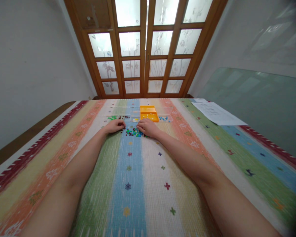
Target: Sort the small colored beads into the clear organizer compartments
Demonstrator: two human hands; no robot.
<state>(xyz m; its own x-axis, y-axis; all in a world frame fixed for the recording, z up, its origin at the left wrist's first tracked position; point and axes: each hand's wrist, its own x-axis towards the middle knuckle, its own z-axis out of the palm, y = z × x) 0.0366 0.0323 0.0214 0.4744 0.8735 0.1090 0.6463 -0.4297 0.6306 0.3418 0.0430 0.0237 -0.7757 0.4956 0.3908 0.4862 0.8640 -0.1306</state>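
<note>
A pile of small coloured pieces (133, 132), mostly green, blue and dark red, lies on the striped tablecloth. At its left edge is my left hand (115, 125), fingers curled together in a pinch; anything between the tips is too small to make out. My right hand (148, 127) rests at the right side of the pile, its fingers bent down and close together, hiding whatever is under them. Just beyond the hands lies a clear compartment box (171, 115) holding sorted green pieces (112, 118), dark red pieces (124, 117) and blue pieces (163, 118).
An open orange-yellow box (156, 117) with pale pieces inside stands behind my right hand. Printed paper sheets (215, 113) lie at the table's far right. A glass panel (259, 108) leans along the right wall. Wooden glazed doors (145, 65) rise behind the table.
</note>
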